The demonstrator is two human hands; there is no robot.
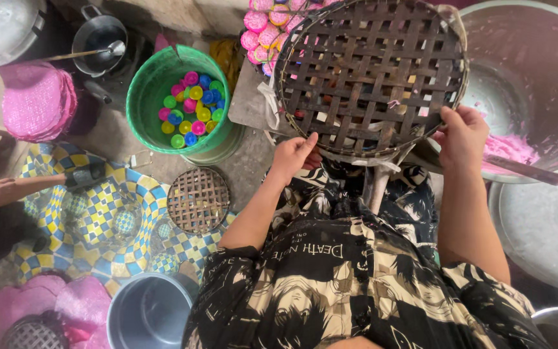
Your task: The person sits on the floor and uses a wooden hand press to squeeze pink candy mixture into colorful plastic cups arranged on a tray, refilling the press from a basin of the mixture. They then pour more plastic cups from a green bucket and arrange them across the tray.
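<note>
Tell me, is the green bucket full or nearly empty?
Nearly empty. The green bucket holds only a small heap of colourful little cups at the bottom, with its bare inner wall showing high above them.

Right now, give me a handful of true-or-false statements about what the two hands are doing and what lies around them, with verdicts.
1. Both hands grip the big woven tray. True: the left hand holds its near edge and the right hand its right edge.
2. The green bucket holds small coloured round pieces. True.
3. The green bucket stands right of the big woven tray. False: it stands left of it.
4. The pink paste lies in the large metal basin at the right. True.
5. A small woven disc rests on top of the big woven tray. False: it lies lower down, on the patterned cloth.
</note>
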